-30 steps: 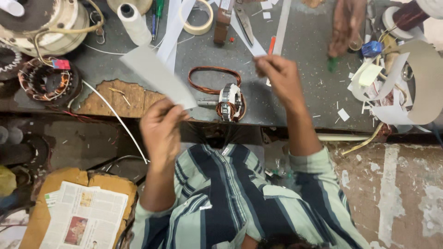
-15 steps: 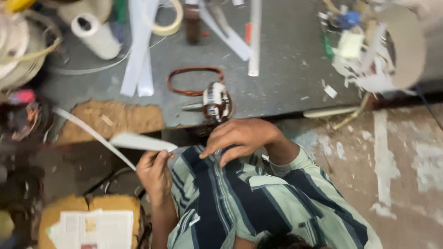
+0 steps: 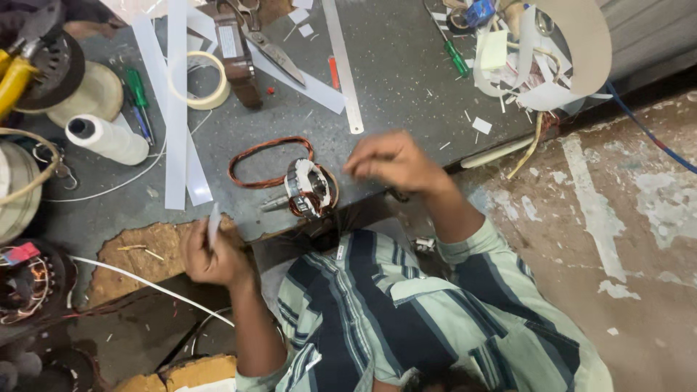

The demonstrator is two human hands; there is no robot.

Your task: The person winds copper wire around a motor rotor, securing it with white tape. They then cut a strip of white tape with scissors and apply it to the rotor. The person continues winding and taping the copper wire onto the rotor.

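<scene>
My left hand (image 3: pixel 209 254) is closed around a small white paper strip (image 3: pixel 213 220) that stands up from its fingers, at the near edge of the grey worktable (image 3: pixel 406 80). My right hand (image 3: pixel 392 161) hovers blurred over the table, fingers curled together, just right of a small motor stator (image 3: pixel 308 189) with copper windings. I cannot tell whether anything is pinched in it. A loop of copper wire (image 3: pixel 265 160) lies against the stator's left side.
Long white paper strips (image 3: pixel 176 109), a tape ring (image 3: pixel 200 80), scissors (image 3: pixel 272 43), a steel ruler (image 3: pixel 341 65), screwdrivers (image 3: pixel 138 101) and a thread spool (image 3: pixel 109 139) lie on the table. A paper roll with scraps (image 3: pixel 573 51) sits far right. Wound stators (image 3: pixel 29 279) at left.
The right hand has gone from my lap up over the table beside the stator. The left hand rose to the table edge, and its paper piece now shows only as a short upright strip.
</scene>
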